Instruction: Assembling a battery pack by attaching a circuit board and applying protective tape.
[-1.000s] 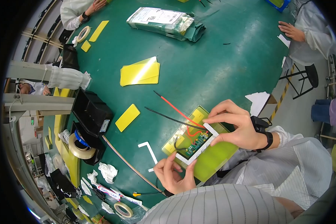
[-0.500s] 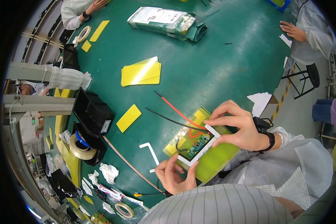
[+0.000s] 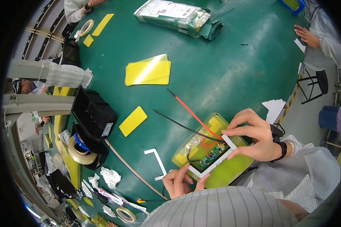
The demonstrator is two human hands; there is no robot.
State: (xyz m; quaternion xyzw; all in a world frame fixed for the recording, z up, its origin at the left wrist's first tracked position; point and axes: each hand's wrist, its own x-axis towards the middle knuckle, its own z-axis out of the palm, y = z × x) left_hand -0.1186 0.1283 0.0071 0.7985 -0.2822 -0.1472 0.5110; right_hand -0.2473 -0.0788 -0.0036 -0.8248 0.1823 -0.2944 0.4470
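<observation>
A white U-shaped strip (image 3: pixel 216 165) lies along the edge of a small green circuit board (image 3: pixel 213 156) on a yellow-green rectangular pack (image 3: pixel 227 172). My right hand (image 3: pixel 255 138) pinches the strip's upper right end between thumb and fingers. At its lower left end, my left hand (image 3: pixel 180 183) has its fingers closed on the strip; part of this hand is hidden by my sleeve. From the pack a red wire (image 3: pixel 193 113) and a black wire (image 3: pixel 178 123) stretch out over the table. Another white U-shaped strip (image 3: pixel 160 162) rests on the table left of the pack.
Stacked yellow sheets (image 3: pixel 147 72) and one yellow piece (image 3: pixel 133 121) lie on the green table (image 3: pixel 216 75). Black bins (image 3: pixel 93 113) holding tape rolls (image 3: pixel 81 149) stand left. A wrapped parcel (image 3: pixel 174 17) sits far off. A co-worker's hand (image 3: pixel 307 36) rests at the far right edge.
The whole view has shifted slightly, so the pack and both hands sit a little further right and lower. Both hands keep their hold on the strip.
</observation>
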